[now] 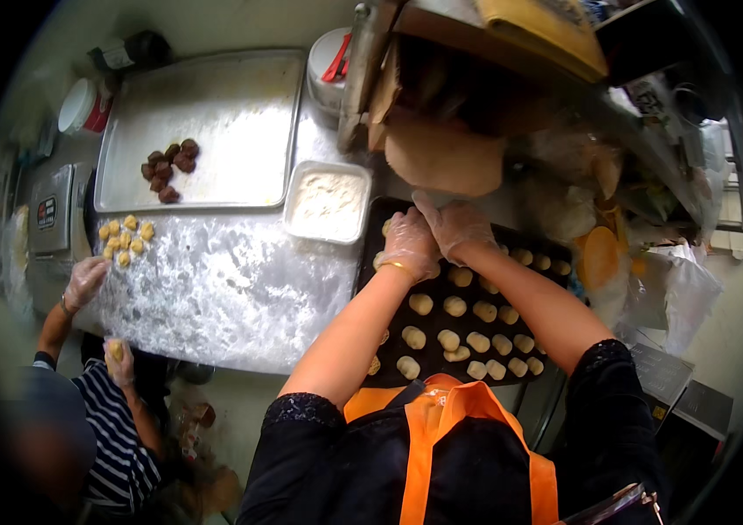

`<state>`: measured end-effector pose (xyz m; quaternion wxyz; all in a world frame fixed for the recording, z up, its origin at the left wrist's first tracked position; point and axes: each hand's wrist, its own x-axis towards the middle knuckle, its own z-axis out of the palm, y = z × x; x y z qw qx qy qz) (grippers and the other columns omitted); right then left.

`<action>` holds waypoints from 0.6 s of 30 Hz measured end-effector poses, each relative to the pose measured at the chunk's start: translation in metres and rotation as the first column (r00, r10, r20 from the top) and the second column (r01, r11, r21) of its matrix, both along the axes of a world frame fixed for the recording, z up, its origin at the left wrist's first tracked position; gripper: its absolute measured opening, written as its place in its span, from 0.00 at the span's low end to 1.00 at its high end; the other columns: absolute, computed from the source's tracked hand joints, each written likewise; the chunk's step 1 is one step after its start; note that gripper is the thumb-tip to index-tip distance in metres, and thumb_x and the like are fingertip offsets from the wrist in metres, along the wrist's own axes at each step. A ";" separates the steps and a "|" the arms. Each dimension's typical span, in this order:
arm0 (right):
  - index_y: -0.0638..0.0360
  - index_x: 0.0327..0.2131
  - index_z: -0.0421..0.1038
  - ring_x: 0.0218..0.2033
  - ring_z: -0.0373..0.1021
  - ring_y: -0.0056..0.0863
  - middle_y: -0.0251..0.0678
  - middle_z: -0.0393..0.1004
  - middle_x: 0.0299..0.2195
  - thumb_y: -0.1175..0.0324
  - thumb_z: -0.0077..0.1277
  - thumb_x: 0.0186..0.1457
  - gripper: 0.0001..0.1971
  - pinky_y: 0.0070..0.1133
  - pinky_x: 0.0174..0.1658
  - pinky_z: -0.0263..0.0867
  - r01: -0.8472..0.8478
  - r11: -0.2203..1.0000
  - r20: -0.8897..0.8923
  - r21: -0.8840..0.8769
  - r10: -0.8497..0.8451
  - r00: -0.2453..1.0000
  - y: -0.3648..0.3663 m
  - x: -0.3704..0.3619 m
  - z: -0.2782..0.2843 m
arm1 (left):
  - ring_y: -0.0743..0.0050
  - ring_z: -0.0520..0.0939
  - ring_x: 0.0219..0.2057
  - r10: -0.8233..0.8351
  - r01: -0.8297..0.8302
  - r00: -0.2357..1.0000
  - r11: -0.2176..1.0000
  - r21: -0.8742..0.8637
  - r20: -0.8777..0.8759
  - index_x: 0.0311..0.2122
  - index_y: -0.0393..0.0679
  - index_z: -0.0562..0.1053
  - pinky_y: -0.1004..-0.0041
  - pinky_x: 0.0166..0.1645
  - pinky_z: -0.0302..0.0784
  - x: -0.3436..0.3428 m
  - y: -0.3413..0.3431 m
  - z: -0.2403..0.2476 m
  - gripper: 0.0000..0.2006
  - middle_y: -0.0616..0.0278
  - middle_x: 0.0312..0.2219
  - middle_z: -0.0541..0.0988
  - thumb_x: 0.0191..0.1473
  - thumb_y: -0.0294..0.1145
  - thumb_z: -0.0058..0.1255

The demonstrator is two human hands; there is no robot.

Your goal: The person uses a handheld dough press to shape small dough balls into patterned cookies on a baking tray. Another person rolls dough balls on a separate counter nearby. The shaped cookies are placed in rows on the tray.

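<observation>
A dark baking tray point(432, 346) lies in front of me, bearing rows of small pale dough pieces point(454, 306). Toward the tray's far side my left hand point(412, 242), in a clear plastic glove, is closed, its fingertips turned down and hidden. Touching it on the right is my right hand point(460, 227), also gloved, with its fingers bent over and together. Whatever lies between or beneath the two hands is covered by them. Dough pieces nearest me stand in pairs and singles, some with a small lump pressed against a larger one.
Left of the tray is a floured worktop point(240, 289) with a flour tub point(329, 203), small yellow balls point(126, 236) and a metal tray point(231, 131) holding dark brown balls point(166, 171). A co-worker's gloved hands point(87, 282) work at its left edge. Cardboard boxes point(446, 157) overhang the far side.
</observation>
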<state>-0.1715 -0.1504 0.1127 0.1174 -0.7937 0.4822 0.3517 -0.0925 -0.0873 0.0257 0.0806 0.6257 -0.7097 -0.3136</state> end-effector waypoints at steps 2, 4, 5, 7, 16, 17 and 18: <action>0.34 0.70 0.53 0.49 0.80 0.44 0.47 0.80 0.47 0.66 0.46 0.69 0.29 0.38 0.48 0.76 -0.046 0.995 0.046 -0.092 0.051 0.998 0.008 -0.007 -0.028 | 0.55 0.75 0.56 0.073 -0.070 0.997 0.989 -0.127 0.017 0.54 0.36 0.75 0.63 0.58 0.69 -0.010 0.014 -0.042 0.36 0.53 0.49 0.79 0.35 0.37 0.68; 0.34 0.70 0.54 0.47 0.80 0.44 0.48 0.81 0.45 0.60 0.41 0.71 0.26 0.38 0.48 0.76 -0.139 0.984 0.010 -0.107 0.141 0.990 0.009 -0.026 -0.037 | 0.48 0.74 0.60 0.014 -0.020 0.997 0.997 0.072 0.075 0.62 0.32 0.67 0.60 0.64 0.69 -0.010 0.009 -0.015 0.44 0.43 0.56 0.74 0.37 0.41 0.68; 0.35 0.70 0.54 0.47 0.80 0.45 0.49 0.81 0.45 0.59 0.40 0.72 0.25 0.39 0.49 0.76 -0.127 0.987 0.065 -0.102 0.134 0.989 0.010 -0.033 -0.044 | 0.48 0.74 0.60 -0.025 0.021 0.997 0.999 0.050 0.077 0.62 0.33 0.67 0.59 0.63 0.70 -0.013 0.009 -0.011 0.45 0.43 0.56 0.75 0.36 0.41 0.68; 0.37 0.70 0.54 0.47 0.80 0.47 0.49 0.81 0.44 0.58 0.39 0.72 0.25 0.40 0.49 0.76 -0.078 0.993 0.137 -0.092 0.090 0.986 0.008 -0.045 -0.050 | 0.49 0.76 0.59 -0.021 0.015 0.998 0.992 0.123 0.052 0.61 0.35 0.69 0.58 0.62 0.72 -0.010 0.004 0.026 0.44 0.46 0.56 0.76 0.35 0.41 0.70; 0.50 0.65 0.61 0.53 0.76 0.47 0.49 0.79 0.48 0.50 0.53 0.64 0.31 0.39 0.57 0.72 0.392 0.909 0.462 0.142 -0.411 0.786 -0.002 -0.063 -0.008 | 0.53 0.78 0.56 -0.028 0.044 0.992 0.991 -0.129 0.123 0.56 0.52 0.77 0.55 0.58 0.72 -0.019 0.010 -0.022 0.26 0.61 0.51 0.82 0.57 0.56 0.56; 0.52 0.65 0.63 0.52 0.76 0.44 0.47 0.79 0.48 0.48 0.56 0.62 0.32 0.38 0.57 0.72 0.567 0.739 0.532 0.365 -0.665 0.525 -0.006 -0.074 0.000 | 0.53 0.78 0.55 -0.034 0.050 0.992 0.991 -0.128 0.119 0.56 0.52 0.77 0.54 0.57 0.72 -0.013 0.007 -0.011 0.26 0.60 0.51 0.82 0.57 0.56 0.55; 0.53 0.63 0.67 0.50 0.76 0.38 0.42 0.78 0.48 0.45 0.59 0.60 0.34 0.34 0.58 0.72 0.634 0.584 0.503 0.507 -0.798 0.334 0.001 -0.079 0.001 | 0.52 0.78 0.55 -0.039 0.053 0.993 0.991 -0.126 0.114 0.55 0.52 0.78 0.53 0.57 0.72 -0.009 0.006 -0.005 0.26 0.60 0.50 0.82 0.57 0.56 0.55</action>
